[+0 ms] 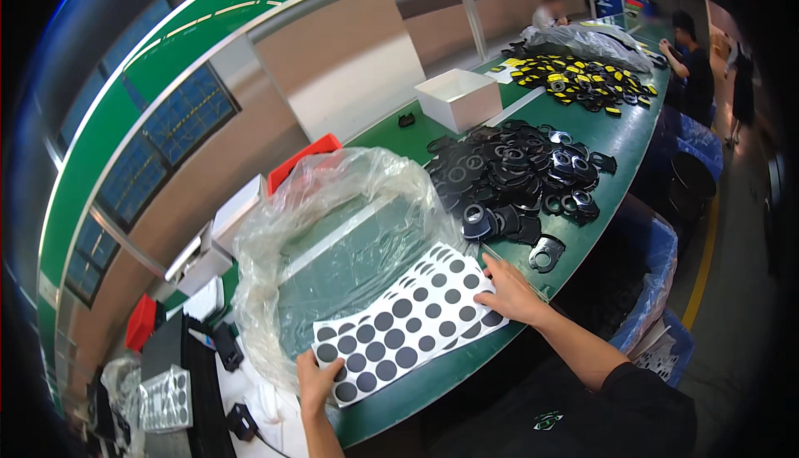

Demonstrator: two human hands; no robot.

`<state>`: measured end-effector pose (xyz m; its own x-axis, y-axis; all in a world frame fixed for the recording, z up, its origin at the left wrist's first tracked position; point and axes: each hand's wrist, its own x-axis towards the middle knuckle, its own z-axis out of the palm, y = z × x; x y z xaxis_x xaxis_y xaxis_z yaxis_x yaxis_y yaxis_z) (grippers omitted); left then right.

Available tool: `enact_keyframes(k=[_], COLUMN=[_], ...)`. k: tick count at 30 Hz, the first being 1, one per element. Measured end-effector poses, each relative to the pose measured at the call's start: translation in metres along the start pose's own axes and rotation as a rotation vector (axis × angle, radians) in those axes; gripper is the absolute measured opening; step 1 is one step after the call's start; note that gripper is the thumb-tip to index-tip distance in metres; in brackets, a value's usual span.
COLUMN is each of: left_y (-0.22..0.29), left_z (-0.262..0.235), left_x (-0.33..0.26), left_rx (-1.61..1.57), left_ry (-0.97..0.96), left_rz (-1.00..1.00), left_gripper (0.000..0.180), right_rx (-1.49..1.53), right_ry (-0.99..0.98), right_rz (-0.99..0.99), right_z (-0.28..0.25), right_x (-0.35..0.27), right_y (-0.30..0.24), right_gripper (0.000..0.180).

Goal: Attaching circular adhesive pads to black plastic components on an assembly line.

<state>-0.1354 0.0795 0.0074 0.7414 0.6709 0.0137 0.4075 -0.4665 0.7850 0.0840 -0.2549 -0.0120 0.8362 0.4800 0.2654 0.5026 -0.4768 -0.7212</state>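
A fanned stack of white sheets bearing rows of dark grey round stickers (407, 324) lies at the near edge of the green table. My left hand (316, 381) grips its left end, the thumb on top and the other fingers partly hidden. At the right end, my right hand (513, 293) holds the sheets' edge between thumb and fingers. Just beyond them, a clear plastic bag (258, 267) is spread in a loose ring on the table. Close past my right hand lies a single black and silver ring-shaped part (546, 252).
A heap of black ring-shaped parts (499, 167) sits beyond my right hand, with a white box (458, 99) behind it. Farther off are yellow-marked black parts (583, 79). A red bin (304, 158) stands behind the bag. Plastic-lined blue bins (657, 250) flank the right side. People work at the far end.
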Motion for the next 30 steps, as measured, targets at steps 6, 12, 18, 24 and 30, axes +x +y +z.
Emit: enact_keyframes(k=[6, 12, 18, 24, 30], left_y=[0.009, 0.054, 0.074, 0.032, 0.016], left_z=[0.005, 0.010, -0.026, -0.011, 0.032], left_x=[-0.002, -0.023, -0.041, -0.059, -0.065], left_rx=[-0.050, -0.611, -0.746, -0.825, -0.732], left_ry=[0.083, 0.097, 0.116, 0.059, -0.151], left_rz=[0.040, 0.174, 0.635, 0.189, 0.238], left_gripper=[0.051, 0.075, 0.100, 0.036, 0.031], right_rx=[0.046, 0.213, 0.836, 0.869, 0.898], right_ry=[-0.105, -0.250, 0.060, -0.042, -0.027], right_rz=[0.053, 0.114, -0.085, -0.091, -0.122], right_z=[-0.016, -0.025, -0.033, -0.063, -0.034], right_x=[0.008, 0.015, 0.008, 0.000, 0.000], right_y=[-0.008, -0.006, 0.000, -0.021, 0.012], right_gripper=[0.054, 0.043, 0.025, 0.066, 0.111])
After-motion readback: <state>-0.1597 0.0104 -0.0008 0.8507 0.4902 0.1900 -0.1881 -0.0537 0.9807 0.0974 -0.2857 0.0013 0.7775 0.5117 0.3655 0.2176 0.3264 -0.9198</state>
